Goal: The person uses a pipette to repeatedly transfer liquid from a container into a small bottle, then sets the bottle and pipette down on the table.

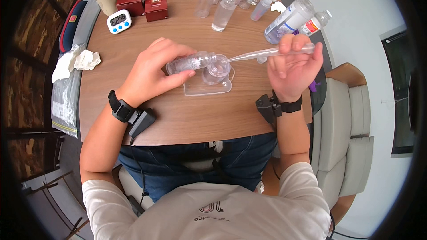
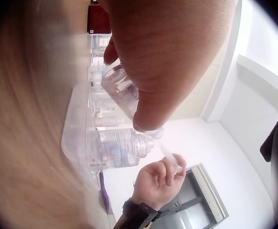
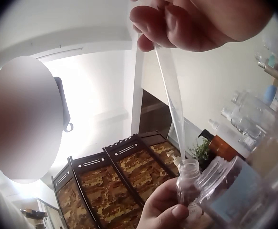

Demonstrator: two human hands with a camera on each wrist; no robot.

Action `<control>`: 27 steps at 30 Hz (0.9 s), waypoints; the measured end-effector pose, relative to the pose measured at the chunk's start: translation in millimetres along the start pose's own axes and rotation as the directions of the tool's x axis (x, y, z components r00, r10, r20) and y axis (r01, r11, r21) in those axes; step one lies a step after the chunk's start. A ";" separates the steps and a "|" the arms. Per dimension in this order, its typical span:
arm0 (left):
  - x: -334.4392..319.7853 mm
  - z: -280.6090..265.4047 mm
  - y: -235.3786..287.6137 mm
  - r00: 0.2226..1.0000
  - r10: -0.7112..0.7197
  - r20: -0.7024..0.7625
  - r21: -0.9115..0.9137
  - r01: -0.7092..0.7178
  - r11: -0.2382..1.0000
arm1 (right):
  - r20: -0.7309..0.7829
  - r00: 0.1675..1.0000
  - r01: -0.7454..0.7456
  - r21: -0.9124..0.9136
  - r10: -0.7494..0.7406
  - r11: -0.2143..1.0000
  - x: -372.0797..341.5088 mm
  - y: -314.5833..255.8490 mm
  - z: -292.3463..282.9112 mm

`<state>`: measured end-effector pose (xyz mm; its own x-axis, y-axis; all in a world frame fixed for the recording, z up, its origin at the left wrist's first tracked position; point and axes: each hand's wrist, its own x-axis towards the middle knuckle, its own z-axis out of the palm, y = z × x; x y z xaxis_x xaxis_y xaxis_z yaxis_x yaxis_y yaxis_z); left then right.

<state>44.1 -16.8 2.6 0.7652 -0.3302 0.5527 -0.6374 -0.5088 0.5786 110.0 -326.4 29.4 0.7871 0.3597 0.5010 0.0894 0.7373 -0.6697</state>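
My left hand [image 1: 153,69] grips a small clear bottle [image 1: 182,63], tilted well over, its open neck beside the mouth of a wider clear bottle [image 1: 215,74]. That wider bottle stands upright on a shallow clear plastic tray [image 1: 207,91]. Between the fingers and thumb of my right hand [image 1: 293,73] is a transparent plastic pipette [image 1: 258,54], slanting down leftward. In the right wrist view, the pipette [image 3: 170,93] points down with its tip at the small bottle's neck [image 3: 189,168]. Print shows on the wider bottle [image 2: 115,148] in the left wrist view.
A digital timer [image 1: 119,21] and red boxes [image 1: 156,9] sit at the back left. Several bottles, including one with clear liquid [image 1: 223,14], line the far side. A large labelled bottle [image 1: 289,21] is near my right hand. Crumpled tissue [image 1: 87,59] lies at left.
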 end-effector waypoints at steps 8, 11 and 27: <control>-0.4 0.0 -0.4 1.000 0.012 -0.024 -0.017 -0.012 1.000 | -0.004 0.956 -0.256 -0.506 0.295 0.824 -10.7 33.3 27.2; -1.7 0.7 -4.3 0.999 0.016 -0.029 -0.006 -0.016 1.000 | 0.050 0.948 -0.251 -0.482 0.313 0.840 -10.6 36.0 25.7; -7.8 4.0 -25.9 0.989 0.076 -0.130 0.006 -0.075 0.997 | 0.142 0.958 -0.166 -0.434 0.249 0.885 -7.9 46.1 12.0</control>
<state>55.0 -4.3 -19.2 0.6965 -0.2612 0.6683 -0.6928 -0.4874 0.5316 100.6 -288.4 1.1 0.6898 0.6095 0.3908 0.2135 0.3446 -0.9142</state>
